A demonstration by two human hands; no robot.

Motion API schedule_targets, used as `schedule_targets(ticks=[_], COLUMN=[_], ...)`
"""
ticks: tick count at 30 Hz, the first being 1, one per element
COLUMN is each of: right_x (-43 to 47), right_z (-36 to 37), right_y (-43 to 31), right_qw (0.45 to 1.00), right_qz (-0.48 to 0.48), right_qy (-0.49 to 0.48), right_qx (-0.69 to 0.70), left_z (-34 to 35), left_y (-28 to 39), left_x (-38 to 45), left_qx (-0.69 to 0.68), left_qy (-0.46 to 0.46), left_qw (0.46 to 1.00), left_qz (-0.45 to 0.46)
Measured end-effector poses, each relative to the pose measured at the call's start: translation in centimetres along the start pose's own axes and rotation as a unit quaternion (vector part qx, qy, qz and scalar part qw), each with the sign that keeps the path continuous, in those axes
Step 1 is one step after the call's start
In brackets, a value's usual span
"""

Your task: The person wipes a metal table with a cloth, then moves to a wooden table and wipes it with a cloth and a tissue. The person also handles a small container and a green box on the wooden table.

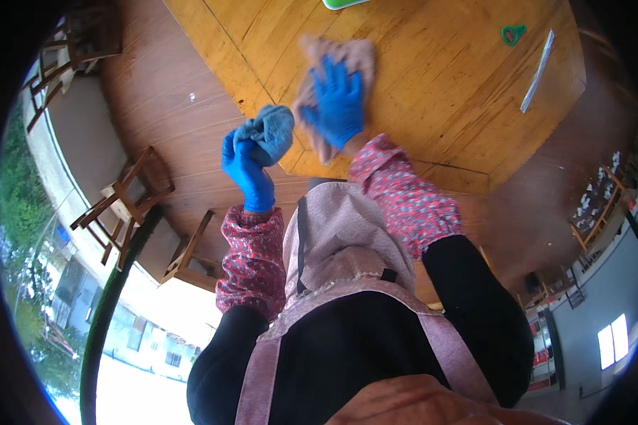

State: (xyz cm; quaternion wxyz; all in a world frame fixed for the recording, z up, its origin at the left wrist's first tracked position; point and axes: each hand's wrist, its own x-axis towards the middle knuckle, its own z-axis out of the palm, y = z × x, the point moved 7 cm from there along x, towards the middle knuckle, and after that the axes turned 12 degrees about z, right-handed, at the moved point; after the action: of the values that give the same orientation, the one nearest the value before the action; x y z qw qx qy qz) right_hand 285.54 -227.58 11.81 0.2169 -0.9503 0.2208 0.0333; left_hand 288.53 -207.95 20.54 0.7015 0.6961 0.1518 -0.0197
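Both of my hands wear blue gloves. My left hand (250,172) is raised beside the table's near left edge, closed around a bunched blue-grey cloth (275,133). My right hand (337,103) lies flat with its fingers spread on a pinkish-brown cloth (362,56), pressing it on the wooden table (436,101). The cloth is crumpled, slightly blurred, and reaches past the fingertips and below the palm. Whether the right fingers grip any of it cannot be told.
A green ring-shaped tool (513,34) and a thin whitish strip (537,71) lie on the table's right part. A green and white object (343,2) shows at the top edge. Wooden chairs (122,204) stand on the floor at the left.
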Motion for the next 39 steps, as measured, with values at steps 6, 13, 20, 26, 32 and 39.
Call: schedule_targets(ticks=[6,13,20,26,32,39], right_x=[-10.1,-17.9,-24.4,-24.7,-25.1,-19.0], right_z=[2.2,1.4,-5.8,-12.5,-9.9,-2.9], right_y=[-7.1,4.5,24.7,34.5,30.2,16.1], right_qw=[0.962,0.972,0.972,0.945,0.967,0.990], right_qz=[-0.258,-0.062,0.098,0.267,0.221,0.109], right_qy=[-0.061,-0.159,-0.174,-0.132,-0.018,-0.041], right_qx=[0.067,0.161,-0.122,-0.131,-0.128,-0.084], left_z=[3.1,3.4,-0.1,-1.9,-0.4,-1.4], left_y=[4.4,3.0,1.2,-0.1,-2.5,-1.2], left_x=[1.6,1.2,0.9,0.9,1.0,0.0], left_qx=[0.063,0.063,0.081,0.072,0.007,0.013], left_qy=[-0.026,-0.032,0.010,0.031,-0.027,-0.018], left_qw=[0.994,0.992,0.994,0.994,0.999,1.000], left_qz=[0.082,0.101,0.074,0.071,0.025,-0.005])
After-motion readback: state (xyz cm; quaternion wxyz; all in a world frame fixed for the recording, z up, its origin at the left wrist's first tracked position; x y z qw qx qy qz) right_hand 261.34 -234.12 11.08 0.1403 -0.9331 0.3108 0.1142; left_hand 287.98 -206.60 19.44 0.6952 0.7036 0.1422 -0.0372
